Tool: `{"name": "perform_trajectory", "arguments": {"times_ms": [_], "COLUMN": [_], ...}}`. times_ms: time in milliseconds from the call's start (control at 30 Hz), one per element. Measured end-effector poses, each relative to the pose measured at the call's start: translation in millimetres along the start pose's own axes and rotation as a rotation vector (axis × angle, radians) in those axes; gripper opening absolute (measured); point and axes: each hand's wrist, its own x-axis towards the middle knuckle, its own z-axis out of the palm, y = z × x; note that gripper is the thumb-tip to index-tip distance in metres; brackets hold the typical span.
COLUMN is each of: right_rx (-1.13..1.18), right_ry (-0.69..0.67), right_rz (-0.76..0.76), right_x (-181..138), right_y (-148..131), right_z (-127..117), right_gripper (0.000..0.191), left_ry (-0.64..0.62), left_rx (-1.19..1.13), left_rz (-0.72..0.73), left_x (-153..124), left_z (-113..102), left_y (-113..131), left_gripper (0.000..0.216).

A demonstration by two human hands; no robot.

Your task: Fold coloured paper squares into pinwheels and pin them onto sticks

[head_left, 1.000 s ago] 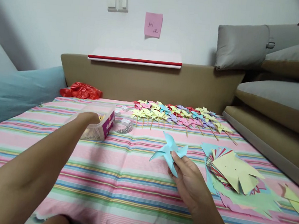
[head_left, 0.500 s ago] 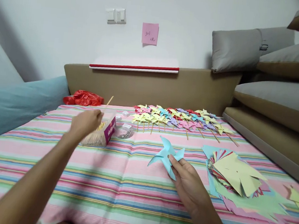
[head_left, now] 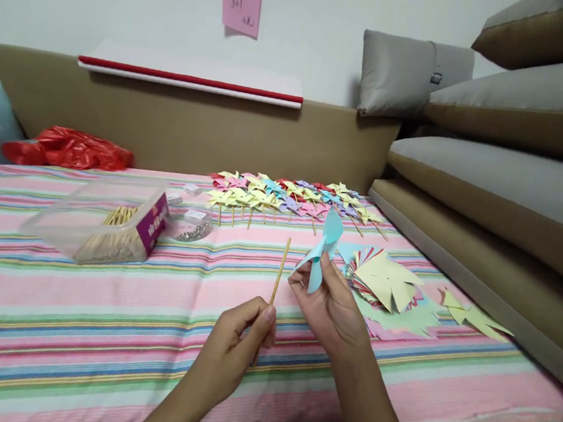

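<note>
In the head view my left hand (head_left: 241, 337) is closed round a thin wooden stick (head_left: 281, 269), which points upward. Just to its right, my right hand (head_left: 331, 310) pinches a light blue paper pinwheel (head_left: 325, 246) at its middle, turned so that its blades show partly edge-on. The stick's top end is close to the pinwheel but apart from it. A clear plastic box (head_left: 123, 234) with a purple label stands at the left and holds many more sticks (head_left: 120, 215). Beside it is a clear container of small metal pieces (head_left: 195, 231).
Finished pinwheels on sticks (head_left: 282, 201) lie in rows at the back. Right of my hands is a pile of cut paper shapes (head_left: 387, 280). Stacked cushions (head_left: 497, 173) border the right side. A red plastic bag (head_left: 74, 149) lies at the back left on the striped cloth (head_left: 139, 317).
My left hand has come from the box at the left to the middle, bringing a stick. My right hand has turned the blue pinwheel more edge-on. The view has swung right.
</note>
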Motion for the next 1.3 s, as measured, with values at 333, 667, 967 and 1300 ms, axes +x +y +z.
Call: {"name": "perform_trajectory", "arguments": {"times_ms": [333, 667, 967, 1300], "right_rx": [-0.243, -0.182, -0.233, -0.308], "right_ry": [-0.216, -0.312, -0.260, -0.272], "right_rz": [-0.002, 0.000, -0.027, -0.078], "right_x": [-18, -19, -22, -21], "right_y": [-5, -2, -6, -7], "right_z": [5, 8, 12, 10], "right_gripper": [0.021, 0.024, 0.026, 0.027], "left_ry": [0.313, 0.341, 0.311, 0.304], "left_rx": [0.576, 0.668, 0.684, 0.708], "left_rz": [0.480, 0.712, 0.739, 0.754], "left_x": [-8, -21, -24, -24], "left_z": [-9, -5, -6, -7], "left_y": [3, 4, 4, 3], "left_gripper": [0.018, 0.023, 0.023, 0.023]}}
